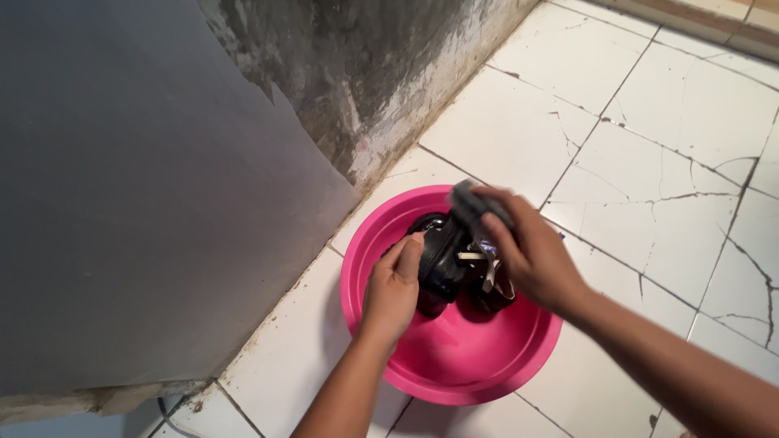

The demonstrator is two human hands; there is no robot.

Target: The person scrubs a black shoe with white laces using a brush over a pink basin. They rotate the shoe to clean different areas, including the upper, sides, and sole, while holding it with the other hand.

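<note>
Left hand (392, 285) is clamped on the side of a black shoe (445, 261), holding it up over a pink plastic basin (454, 365). Right hand (531, 255) is closed around a grey scrubber or rag (472, 203), blurred, pressed on the shoe's top. A second dark shoe (495, 294) lies in the basin under the right hand, pale laces showing.

Basin sits on cracked white floor tiles (649, 146), near a stained, peeling wall (365, 73).

Risks as I read them:
- Wet shoe held on one side only; hard scrub pressure could twist it out of the left hand and into the basin, splashing.
- Light basin on smooth tile may skid or tip if pushed toward the wall.
- Loose laces could snag the scrubber.
</note>
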